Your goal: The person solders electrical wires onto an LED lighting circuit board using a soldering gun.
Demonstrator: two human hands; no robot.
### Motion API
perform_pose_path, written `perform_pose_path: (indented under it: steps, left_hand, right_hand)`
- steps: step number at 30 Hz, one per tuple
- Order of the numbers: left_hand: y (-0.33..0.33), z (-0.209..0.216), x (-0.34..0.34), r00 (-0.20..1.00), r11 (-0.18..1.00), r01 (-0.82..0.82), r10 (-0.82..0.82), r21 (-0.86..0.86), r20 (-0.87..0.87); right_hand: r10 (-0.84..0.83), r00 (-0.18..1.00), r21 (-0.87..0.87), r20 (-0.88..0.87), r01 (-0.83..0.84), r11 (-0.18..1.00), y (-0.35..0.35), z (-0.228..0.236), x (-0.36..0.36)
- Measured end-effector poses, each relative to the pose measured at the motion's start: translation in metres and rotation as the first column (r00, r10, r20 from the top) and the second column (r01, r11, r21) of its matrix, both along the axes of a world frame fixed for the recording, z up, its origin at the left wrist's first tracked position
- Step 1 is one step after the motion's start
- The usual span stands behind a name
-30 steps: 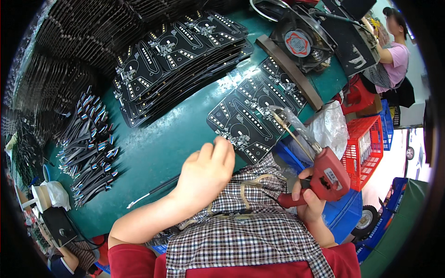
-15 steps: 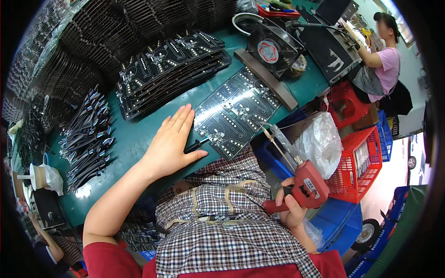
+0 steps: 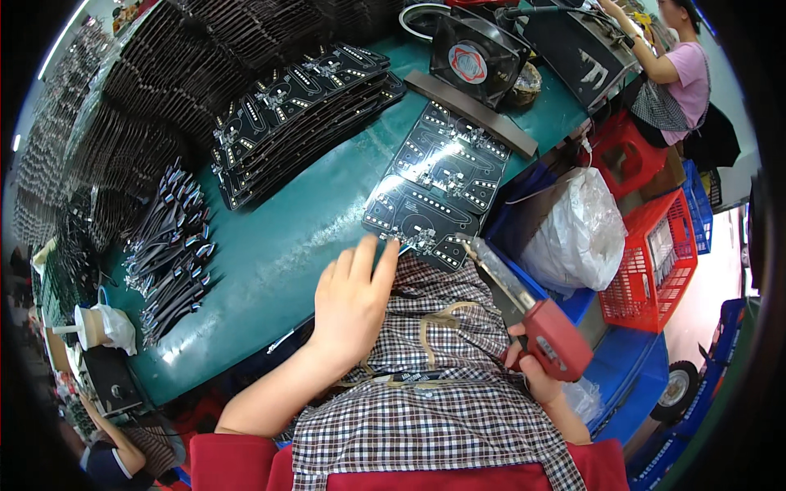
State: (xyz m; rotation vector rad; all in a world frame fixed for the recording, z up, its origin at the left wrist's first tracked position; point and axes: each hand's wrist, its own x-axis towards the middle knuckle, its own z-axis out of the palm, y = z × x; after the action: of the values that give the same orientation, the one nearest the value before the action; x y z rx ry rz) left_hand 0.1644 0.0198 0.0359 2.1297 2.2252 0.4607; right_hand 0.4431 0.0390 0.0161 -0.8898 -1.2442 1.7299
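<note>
My right hand [image 3: 534, 370] is wrapped round the handle of a red soldering gun [image 3: 558, 342]. The gun's tip reaches the near right corner of a black circuit board panel [image 3: 434, 184] dotted with small white parts. My left hand [image 3: 350, 304] is at the near left edge of that panel, fingers stretched toward it. By its index fingertip shows the thin bluish end of a cable [image 3: 404, 249], which appears pinched there; the thumb and most of the cable are hidden. The panel's far end lies against a dark bar [image 3: 471, 113].
A stack of similar boards [image 3: 299, 123] stands behind, and a bundle of short black cables [image 3: 173, 254] lies at the left. Beyond the bar is a black fan [image 3: 475, 61]. On the right are a white plastic bag [image 3: 577, 233], a red crate [image 3: 651, 274] and a seated co-worker [image 3: 684, 78].
My left hand has moved right and nearer to me, from flat on the table to the panel's near edge. The soldering gun's tip remains near the panel. The whole view has shifted slightly.
</note>
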Motion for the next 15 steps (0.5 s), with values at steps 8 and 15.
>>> perform_pose_path:
  steps: [8, 15]
  left_hand:
    - [0.001, -0.014, 0.012, 1.000, 0.997, 0.001, 0.000, 0.083, -0.017]
    - [0.002, -0.008, 0.013, 0.999, 0.995, 0.028, -0.023, 0.092, -0.049]
  right_hand:
    - [0.137, 0.936, 0.067, 0.323, -0.167, 0.984, 0.001, 0.005, -0.006]
    - [0.155, 0.958, -0.087, 0.242, -0.137, 0.987, 0.010, 0.015, -0.022]
